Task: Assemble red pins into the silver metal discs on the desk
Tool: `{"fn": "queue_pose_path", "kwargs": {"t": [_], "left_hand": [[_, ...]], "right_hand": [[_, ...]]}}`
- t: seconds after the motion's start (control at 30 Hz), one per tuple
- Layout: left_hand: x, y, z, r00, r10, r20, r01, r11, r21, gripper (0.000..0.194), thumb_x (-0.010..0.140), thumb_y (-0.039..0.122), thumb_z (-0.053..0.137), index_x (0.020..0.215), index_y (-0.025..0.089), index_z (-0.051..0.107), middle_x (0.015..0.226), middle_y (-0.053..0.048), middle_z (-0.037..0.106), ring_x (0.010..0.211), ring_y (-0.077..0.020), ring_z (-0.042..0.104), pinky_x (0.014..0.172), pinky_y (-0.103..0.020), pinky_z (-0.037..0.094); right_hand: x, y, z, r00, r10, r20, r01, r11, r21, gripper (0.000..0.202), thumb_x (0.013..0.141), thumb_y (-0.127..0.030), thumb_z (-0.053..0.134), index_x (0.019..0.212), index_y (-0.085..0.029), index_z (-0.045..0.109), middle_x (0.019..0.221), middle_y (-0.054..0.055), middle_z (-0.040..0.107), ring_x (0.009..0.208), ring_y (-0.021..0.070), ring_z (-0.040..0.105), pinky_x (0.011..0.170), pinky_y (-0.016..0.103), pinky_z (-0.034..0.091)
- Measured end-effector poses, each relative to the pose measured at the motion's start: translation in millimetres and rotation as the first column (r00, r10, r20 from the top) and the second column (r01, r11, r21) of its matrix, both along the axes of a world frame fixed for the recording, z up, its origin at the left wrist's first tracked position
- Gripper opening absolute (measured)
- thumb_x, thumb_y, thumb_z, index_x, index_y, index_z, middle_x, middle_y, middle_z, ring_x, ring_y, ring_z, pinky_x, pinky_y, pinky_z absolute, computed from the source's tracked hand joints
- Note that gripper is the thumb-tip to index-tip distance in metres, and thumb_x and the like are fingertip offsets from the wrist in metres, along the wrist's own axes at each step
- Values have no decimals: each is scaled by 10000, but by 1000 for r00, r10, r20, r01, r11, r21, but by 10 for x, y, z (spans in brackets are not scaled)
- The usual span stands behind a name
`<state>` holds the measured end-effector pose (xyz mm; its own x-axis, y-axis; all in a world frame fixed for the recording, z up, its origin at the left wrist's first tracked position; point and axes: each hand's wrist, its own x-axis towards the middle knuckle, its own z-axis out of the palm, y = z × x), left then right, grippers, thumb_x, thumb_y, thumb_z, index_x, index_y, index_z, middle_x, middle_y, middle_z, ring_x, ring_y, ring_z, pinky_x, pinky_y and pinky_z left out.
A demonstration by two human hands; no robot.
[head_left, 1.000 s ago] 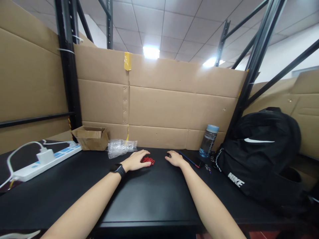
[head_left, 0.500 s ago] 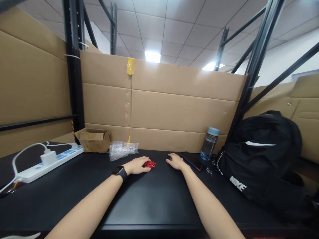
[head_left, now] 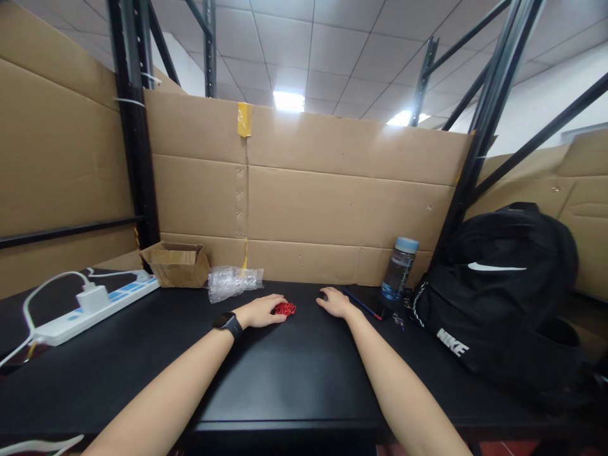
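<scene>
On the black table, my left hand [head_left: 261, 311], with a dark watch on its wrist, rests palm down. A small red openwork piece [head_left: 285, 309], perhaps knotted cord, lies between its thumb and fingers. The thumb stays apart from the fingers, which reach the red piece's left edge without closing round it. To the right, my right hand [head_left: 334, 302] lies on the tabletop with fingers spread and nothing in them. Beside it are a blue pencil-like stick [head_left: 363, 305] with a red end and a dark flat object partly under it.
A water bottle [head_left: 399, 268] and a black backpack [head_left: 498, 304] stand at the right, near small keys or trinkets [head_left: 398, 321]. Clear plastic wrap [head_left: 232, 282], a small cardboard box [head_left: 175, 265] and a white power strip [head_left: 102, 310] are at the left. Cardboard walls [head_left: 304, 202] enclose the back.
The view has tilted slightly, so most things sit a little higher in the picture. Both hands and the red piece keep their places on the table.
</scene>
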<state>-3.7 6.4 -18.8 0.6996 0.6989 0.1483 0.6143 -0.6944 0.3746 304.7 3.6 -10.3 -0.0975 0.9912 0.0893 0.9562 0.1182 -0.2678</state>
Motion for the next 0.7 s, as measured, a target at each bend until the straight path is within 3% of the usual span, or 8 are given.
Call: {"fn": "queue_pose_path", "kwargs": {"t": [0.2, 0.53, 0.7], "left_hand": [[-14, 21, -23, 999, -3, 39, 3, 1000, -2, 638, 877, 572, 602, 1380, 181, 573, 1532, -168, 464, 1422, -333, 432, 1193, -464, 313], [6, -43, 41, 999, -1, -36, 0, 1000, -2, 659, 905, 560, 556, 1422, 152, 531, 1547, -177, 438, 1445, -319, 399, 1206, -441, 295], [-37, -107, 147, 995, -28, 91, 28, 1000, 3, 752, 857, 563, 638, 1481, 185, 455, 1509, -145, 497, 1359, -305, 508, 1143, -401, 388]], "right_hand": [[-5, 7, -3, 1000, 0, 7, 0, 1000, -2, 594, 917, -524, 517, 1418, -207, 547, 1531, 143, 472, 1394, 320, 455, 1100, 485, 371], [-11, 12, -7, 1000, -1, 11, 1, 1000, 1, 596, 917, -520, 506, 1416, -197, 545, 1516, 141, 488, 1386, 323, 464, 1086, 500, 389], [-5, 13, 0, 1000, 2, 10, -2, 1000, -6, 597, 918, -527, 507, 1419, -202, 543, 1524, 143, 479, 1396, 324, 451, 1089, 497, 386]]}}
